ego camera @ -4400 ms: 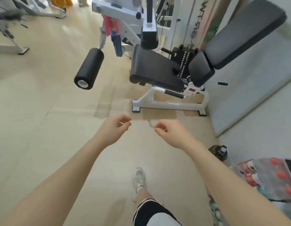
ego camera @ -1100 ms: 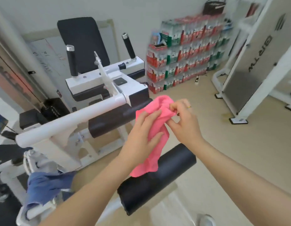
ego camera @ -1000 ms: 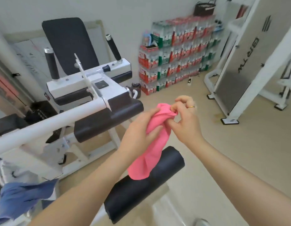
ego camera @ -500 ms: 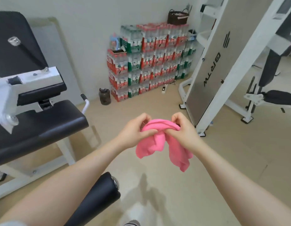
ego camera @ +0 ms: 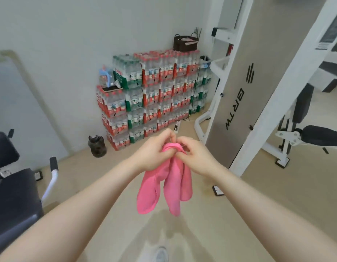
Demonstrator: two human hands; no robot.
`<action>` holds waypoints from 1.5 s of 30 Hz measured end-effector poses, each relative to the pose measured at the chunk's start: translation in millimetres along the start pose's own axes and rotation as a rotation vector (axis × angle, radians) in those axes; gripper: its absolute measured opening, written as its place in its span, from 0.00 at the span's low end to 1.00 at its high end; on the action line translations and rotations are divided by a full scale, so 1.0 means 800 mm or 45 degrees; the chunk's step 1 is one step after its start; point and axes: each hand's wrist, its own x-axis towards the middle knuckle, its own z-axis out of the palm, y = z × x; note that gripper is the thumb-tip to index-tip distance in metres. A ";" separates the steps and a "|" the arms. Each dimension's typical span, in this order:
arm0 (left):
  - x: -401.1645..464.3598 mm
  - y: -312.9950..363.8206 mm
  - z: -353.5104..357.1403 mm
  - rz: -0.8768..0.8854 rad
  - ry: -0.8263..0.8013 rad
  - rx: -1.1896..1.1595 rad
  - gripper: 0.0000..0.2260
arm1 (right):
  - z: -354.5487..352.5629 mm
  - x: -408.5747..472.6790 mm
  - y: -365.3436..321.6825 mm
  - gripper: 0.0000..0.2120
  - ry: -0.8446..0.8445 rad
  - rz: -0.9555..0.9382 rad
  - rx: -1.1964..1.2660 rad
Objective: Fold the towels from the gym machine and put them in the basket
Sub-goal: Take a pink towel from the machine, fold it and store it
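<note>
— Towel (ego camera: pixel 165 188), where is it now?
— It hangs in the air in front of the person, over the floor (ego camera: pixel 258 195), bunched at the top.
— And the grip?
— Left hand (ego camera: pixel 154 152) and right hand (ego camera: pixel 194 154) both pinch its upper edge, close together. The basket (ego camera: pixel 185 43) sits far away on the stacked bottle packs (ego camera: pixel 154 91).

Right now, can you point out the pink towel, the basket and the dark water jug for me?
pink towel (ego camera: pixel 171 188): head view, on the middle hanging fold below the hands.
basket (ego camera: pixel 184 45): head view, on its dark woven front wall, atop the stacked bottle packs.
dark water jug (ego camera: pixel 97 146): head view, on its body, on the floor.
</note>
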 end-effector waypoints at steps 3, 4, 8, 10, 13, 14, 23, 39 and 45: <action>0.092 -0.032 -0.047 0.036 0.027 0.064 0.08 | -0.027 0.105 0.018 0.08 -0.007 -0.056 0.011; 0.121 -0.041 -0.061 0.064 0.033 0.115 0.08 | -0.036 0.136 0.027 0.09 -0.004 -0.052 0.018; 0.224 -0.084 -0.091 0.047 0.042 0.261 0.12 | -0.057 0.243 0.071 0.13 0.041 -0.065 -0.034; 0.269 -0.111 -0.093 -0.037 0.030 0.302 0.14 | -0.069 0.289 0.093 0.13 0.107 -0.047 -0.081; 0.333 -0.158 -0.098 -0.154 0.087 0.320 0.13 | -0.091 0.361 0.129 0.12 0.232 -0.005 -0.058; 0.356 -0.175 -0.099 -0.189 0.110 0.327 0.11 | -0.096 0.386 0.143 0.11 0.256 0.011 -0.008; 0.602 -0.300 -0.120 -0.426 0.206 -0.467 0.11 | -0.147 0.655 0.265 0.10 0.377 0.053 0.171; 0.893 -0.544 -0.274 -0.801 -0.394 0.040 0.16 | -0.174 1.066 0.390 0.13 0.456 0.126 -0.020; 1.006 -0.614 -0.374 -0.653 0.354 0.254 0.22 | -0.160 1.235 0.397 0.18 0.284 0.167 -0.129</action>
